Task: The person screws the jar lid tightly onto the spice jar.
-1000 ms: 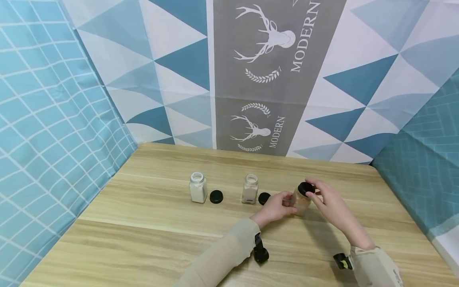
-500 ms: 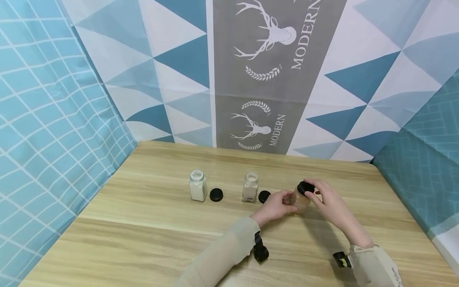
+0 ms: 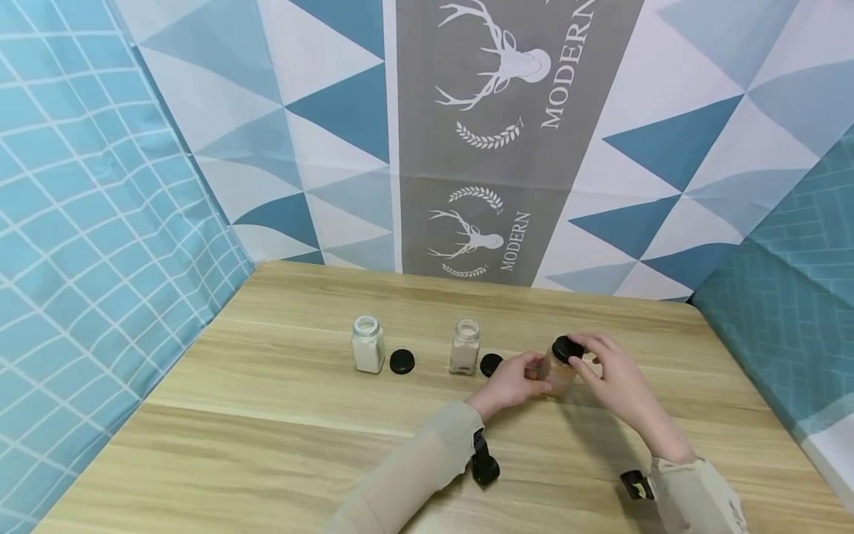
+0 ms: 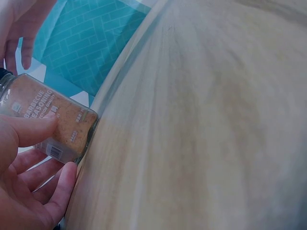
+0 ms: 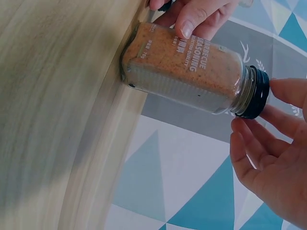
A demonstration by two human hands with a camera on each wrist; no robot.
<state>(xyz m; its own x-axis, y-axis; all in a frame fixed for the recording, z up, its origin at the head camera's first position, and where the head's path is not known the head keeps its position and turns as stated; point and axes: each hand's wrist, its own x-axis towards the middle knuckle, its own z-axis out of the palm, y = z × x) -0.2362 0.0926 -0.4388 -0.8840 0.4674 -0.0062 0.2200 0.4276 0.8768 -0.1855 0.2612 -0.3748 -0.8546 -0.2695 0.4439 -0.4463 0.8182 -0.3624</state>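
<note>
A glass jar of orange-brown barbecue seasoning (image 5: 187, 69) stands on the wooden table at the right, its label readable in both wrist views. My left hand (image 3: 510, 383) grips the jar's body low down, thumb across the label in the left wrist view. Up at the top, my right hand (image 3: 614, 378) pinches the black lid (image 5: 257, 92) between thumb and fingers. The lid sits on the jar's neck, with some glass thread showing below it in the right wrist view.
To the left stand two lidless jars, one of white powder (image 3: 368, 348) and one of pale powder (image 3: 465, 348). Beside each lies a black lid (image 3: 402, 361), the second lid (image 3: 491, 364) close to my left hand. Patterned cloth walls (image 3: 333, 148) bound the table (image 3: 267, 445).
Both hands stay on the jar and its lid. The head view has shifted slightly; the right fingers on the lid have moved only a little.
</note>
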